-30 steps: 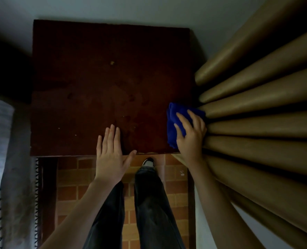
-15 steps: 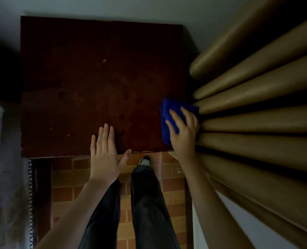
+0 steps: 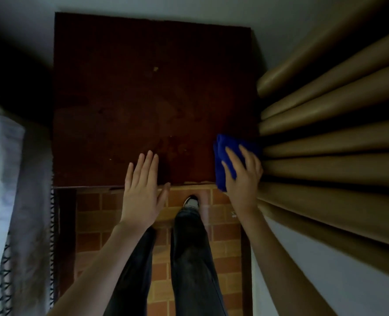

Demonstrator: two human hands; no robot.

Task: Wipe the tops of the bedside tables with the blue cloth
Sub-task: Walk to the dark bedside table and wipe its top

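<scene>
A dark brown bedside table [image 3: 148,106] fills the upper middle of the head view, its top spotted with small pale crumbs. A folded blue cloth [image 3: 222,160] lies at the table's front right corner. My right hand [image 3: 242,176] lies on the cloth with spread, nearly straight fingers and presses it onto the tabletop. My left hand [image 3: 143,190] rests flat at the table's front edge, fingers straight and together, thumb out to the right.
Tan curtain folds [image 3: 330,142] hang close against the table's right side. White bedding [image 3: 4,190] with a black-patterned edge lies at the left. Below are a red brick-patterned floor [image 3: 93,215], my dark trouser legs and one shoe [image 3: 191,201].
My right hand has drawn the cloth toward the table's front right corner. The left hand has slid back a little, its palm now past the front edge. The view has shifted slightly.
</scene>
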